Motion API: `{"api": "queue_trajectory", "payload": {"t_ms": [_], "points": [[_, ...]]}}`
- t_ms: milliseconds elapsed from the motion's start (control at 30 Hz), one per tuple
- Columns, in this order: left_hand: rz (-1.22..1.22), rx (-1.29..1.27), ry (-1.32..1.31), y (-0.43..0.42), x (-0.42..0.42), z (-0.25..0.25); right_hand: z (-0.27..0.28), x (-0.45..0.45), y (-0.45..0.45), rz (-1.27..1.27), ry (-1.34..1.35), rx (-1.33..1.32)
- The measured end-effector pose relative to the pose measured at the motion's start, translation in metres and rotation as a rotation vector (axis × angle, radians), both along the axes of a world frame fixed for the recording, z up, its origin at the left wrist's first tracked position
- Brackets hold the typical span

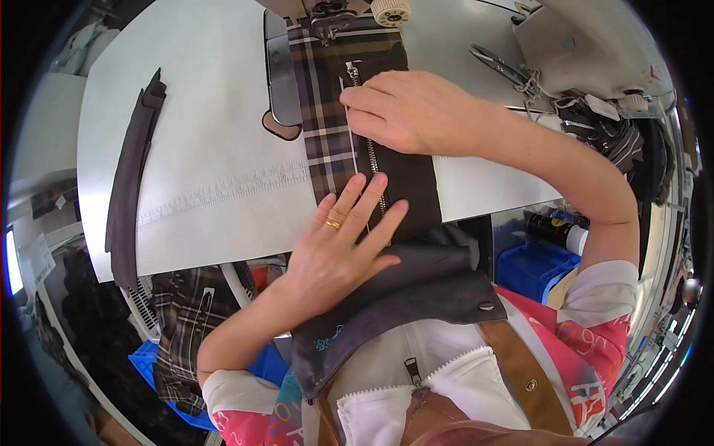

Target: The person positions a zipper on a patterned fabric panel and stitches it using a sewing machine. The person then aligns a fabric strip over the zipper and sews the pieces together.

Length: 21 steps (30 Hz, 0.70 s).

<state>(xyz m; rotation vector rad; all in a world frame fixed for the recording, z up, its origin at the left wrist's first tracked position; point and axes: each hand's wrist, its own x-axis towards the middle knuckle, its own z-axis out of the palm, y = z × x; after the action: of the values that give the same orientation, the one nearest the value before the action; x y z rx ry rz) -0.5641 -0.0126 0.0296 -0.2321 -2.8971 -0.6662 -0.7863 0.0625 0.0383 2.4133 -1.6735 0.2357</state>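
A plaid cloth piece [323,111] joined with dark fabric lies under the sewing machine's presser foot [327,30]. Down its middle runs a metal zipper [374,160], its slider near the upper end. My right hand [409,111] is closed at the upper part of the zipper, fingertips pinching at the cloth edge beside it; what exactly they grip is hidden. Lower down, my left hand [338,249] lies flat with fingers spread over the plaid and the zipper's lower part.
A folded dark strip [134,178] lies at the left of the white table [201,134], which bears a printed ruler scale. Scissors [500,65] lie at the upper right near the machine body [587,44]. Below the table edge are blue bins [532,269] and plaid pieces [193,320].
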Motion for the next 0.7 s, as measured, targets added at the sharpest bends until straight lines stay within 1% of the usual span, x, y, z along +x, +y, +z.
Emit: {"api": "queue_trajectory", "payload": {"t_ms": [67,100,133,200,233,300,333,467,567,633,700], "points": [[0.088,0.512,0.093,-0.032,-0.006,-0.007,-0.008,0.000,0.008,-0.059,-0.113,-0.097],[0.211,0.521,0.178,-0.043,-0.021,0.006,-0.014,0.000,0.010,-0.089,-0.172,-0.142],[0.219,0.406,0.205,-0.063,-0.036,0.006,-0.021,0.000,0.010,-0.099,-0.221,-0.194],[0.115,0.211,0.369,-0.087,-0.073,-0.001,-0.025,0.001,0.009,-0.121,-0.224,-0.167],[0.067,0.107,0.359,-0.095,-0.086,-0.006,-0.027,0.002,0.008,-0.133,-0.225,-0.154],[-0.027,-0.101,0.339,-0.107,-0.103,-0.014,-0.030,0.004,0.002,-0.100,-0.256,-0.226],[0.002,-0.197,0.290,-0.108,-0.104,-0.020,-0.031,0.004,-0.001,-0.082,-0.270,-0.262],[0.134,-0.257,0.303,-0.106,-0.092,-0.025,-0.040,0.010,-0.001,-0.096,-0.261,-0.385],[0.217,-0.309,0.334,-0.111,-0.092,-0.031,-0.030,0.015,-0.002,-0.140,-0.275,-0.308],[0.244,-0.347,0.338,-0.120,-0.099,-0.035,-0.024,0.011,-0.004,-0.194,-0.267,-0.306],[0.233,-0.303,0.295,-0.131,-0.106,-0.036,-0.023,0.005,-0.008,-0.230,-0.235,-0.347]]}}
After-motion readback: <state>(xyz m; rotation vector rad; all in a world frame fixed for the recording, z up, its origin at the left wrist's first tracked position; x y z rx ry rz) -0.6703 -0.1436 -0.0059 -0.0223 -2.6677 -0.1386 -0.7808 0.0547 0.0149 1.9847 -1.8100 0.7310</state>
